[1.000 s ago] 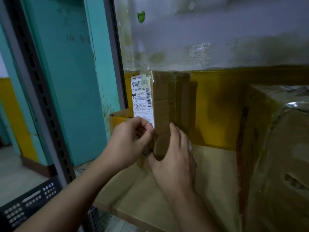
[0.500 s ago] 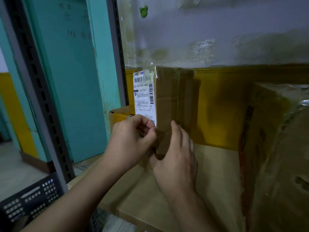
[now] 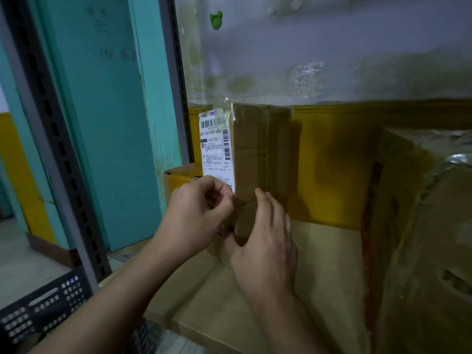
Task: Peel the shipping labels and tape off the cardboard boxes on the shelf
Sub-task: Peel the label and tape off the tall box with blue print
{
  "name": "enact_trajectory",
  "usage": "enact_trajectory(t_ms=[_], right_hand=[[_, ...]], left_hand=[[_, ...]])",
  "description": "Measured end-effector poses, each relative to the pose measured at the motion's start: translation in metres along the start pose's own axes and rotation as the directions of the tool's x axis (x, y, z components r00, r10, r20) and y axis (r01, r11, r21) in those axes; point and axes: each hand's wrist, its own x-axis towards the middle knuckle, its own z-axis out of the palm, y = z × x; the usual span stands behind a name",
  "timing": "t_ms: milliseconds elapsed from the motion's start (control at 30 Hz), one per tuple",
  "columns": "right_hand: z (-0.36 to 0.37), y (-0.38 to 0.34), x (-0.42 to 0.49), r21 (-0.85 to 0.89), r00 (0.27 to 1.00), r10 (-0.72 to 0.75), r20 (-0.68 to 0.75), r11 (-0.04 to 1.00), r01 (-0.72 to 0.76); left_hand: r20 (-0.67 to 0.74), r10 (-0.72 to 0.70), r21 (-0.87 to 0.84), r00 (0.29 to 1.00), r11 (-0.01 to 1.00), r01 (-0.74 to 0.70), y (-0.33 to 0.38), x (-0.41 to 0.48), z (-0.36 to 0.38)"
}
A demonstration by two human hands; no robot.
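Standing upright on shelf (image 3: 319, 264), left end: brown cardboard box (image 3: 258, 154). White shipping label (image 3: 217, 154) with barcodes covers its left face; crinkled clear tape (image 3: 226, 116) over top corner. Left hand (image 3: 196, 215) pinches label's lower corner. Right hand (image 3: 265, 241), fingers straight, presses box front.

Label (image 3: 217, 149) on box's (image 3: 260, 154) left face

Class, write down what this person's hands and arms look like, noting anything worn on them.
The left hand and right hand are bare: no gloves, rings, watch or bracelet show. No sleeve is in view up to the picture's lower edge.
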Motion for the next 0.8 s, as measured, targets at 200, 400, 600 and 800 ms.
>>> enact_trajectory(t_ms=[200,400,600,800], right_hand=[[0.0005,-0.0006,-0.0001,-0.004,1.000,-0.006,-0.006,1.000,0.006],[0.0008,-0.0001,-0.0004,-0.002,1.000,-0.011,0.004,1.000,0.011],[0.0028,0.0006,-0.0008,0.010,0.999,-0.031,-0.008,0.999,0.031],[0.0072,-0.0009,-0.0014,0.024,0.998,-0.018,-0.061,1.000,0.019]], left_hand=[[-0.035,0.022,0.035,0.999,0.999,-0.021,0.0003,-0.0015,0.0038],[-0.072,0.038,0.067,0.997,0.997,-0.033,0.0004,-0.0028,0.0065],[-0.071,0.068,0.107,0.995,0.992,-0.060,0.0000,-0.0027,0.0068],[-0.043,0.104,0.124,0.994,0.987,-0.099,-0.0018,-0.0008,0.0054]])
